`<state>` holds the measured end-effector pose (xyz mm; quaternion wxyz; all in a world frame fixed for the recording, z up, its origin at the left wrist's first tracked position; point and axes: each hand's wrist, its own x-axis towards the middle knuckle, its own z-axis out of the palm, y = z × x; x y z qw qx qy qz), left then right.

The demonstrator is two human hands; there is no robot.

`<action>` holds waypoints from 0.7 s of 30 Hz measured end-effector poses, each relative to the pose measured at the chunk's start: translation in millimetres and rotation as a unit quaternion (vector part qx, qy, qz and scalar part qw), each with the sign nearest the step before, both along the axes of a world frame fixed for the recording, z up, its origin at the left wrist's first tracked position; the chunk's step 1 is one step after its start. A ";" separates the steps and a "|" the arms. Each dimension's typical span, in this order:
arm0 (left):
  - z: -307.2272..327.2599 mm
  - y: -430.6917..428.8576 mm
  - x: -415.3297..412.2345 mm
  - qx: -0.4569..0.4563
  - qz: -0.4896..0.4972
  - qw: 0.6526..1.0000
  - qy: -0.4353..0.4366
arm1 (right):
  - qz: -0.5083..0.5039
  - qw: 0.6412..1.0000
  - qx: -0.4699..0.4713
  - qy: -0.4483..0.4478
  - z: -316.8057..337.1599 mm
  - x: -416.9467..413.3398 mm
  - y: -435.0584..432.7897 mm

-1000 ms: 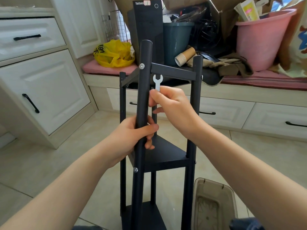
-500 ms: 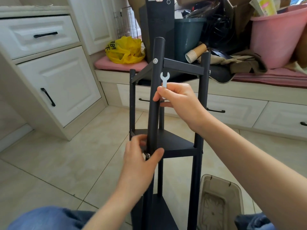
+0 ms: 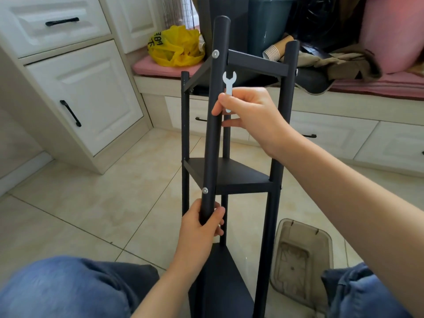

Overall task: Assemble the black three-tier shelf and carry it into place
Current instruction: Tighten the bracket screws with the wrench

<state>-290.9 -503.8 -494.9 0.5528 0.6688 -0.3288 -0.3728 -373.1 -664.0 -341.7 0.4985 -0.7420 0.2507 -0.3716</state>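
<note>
Low, left hand (image 3: 202, 223) around front post (image 3: 215, 134)

Cluttered window seat, white cabinets, tiled floor

White cabinets (image 3: 91, 88) with black handles stand at the left on a beige tiled floor (image 3: 91, 214). Along the window seat, a crumpled yellow plastic bag (image 3: 174, 49) lies on a pink cushion (image 3: 146, 67). Farther right are a dark teal bin (image 3: 263, 24), a stack of paper cups (image 3: 273, 53) on its side, a heap of brown cloth (image 3: 344, 63) and a pink bucket (image 3: 394, 31). A clear plastic box (image 3: 302, 235) sits on the floor at lower right.
</note>
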 end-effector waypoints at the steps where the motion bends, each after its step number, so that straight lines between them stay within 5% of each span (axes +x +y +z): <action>1: -1.5 -0.4 0.6 -0.002 -0.009 1.000 -0.005 | 0.002 1.000 0.003 0.001 -0.4 -1.2 0.2; 12: -13.3 -14.2 -12.4 -0.026 -0.027 0.996 -0.083 | -0.040 0.996 -0.018 0.073 -22.5 -15.8 -0.5; 21: -28.5 -36.3 -9.9 -0.093 0.046 0.986 -0.130 | -0.195 0.979 -0.013 0.051 -96.7 -41.6 43.8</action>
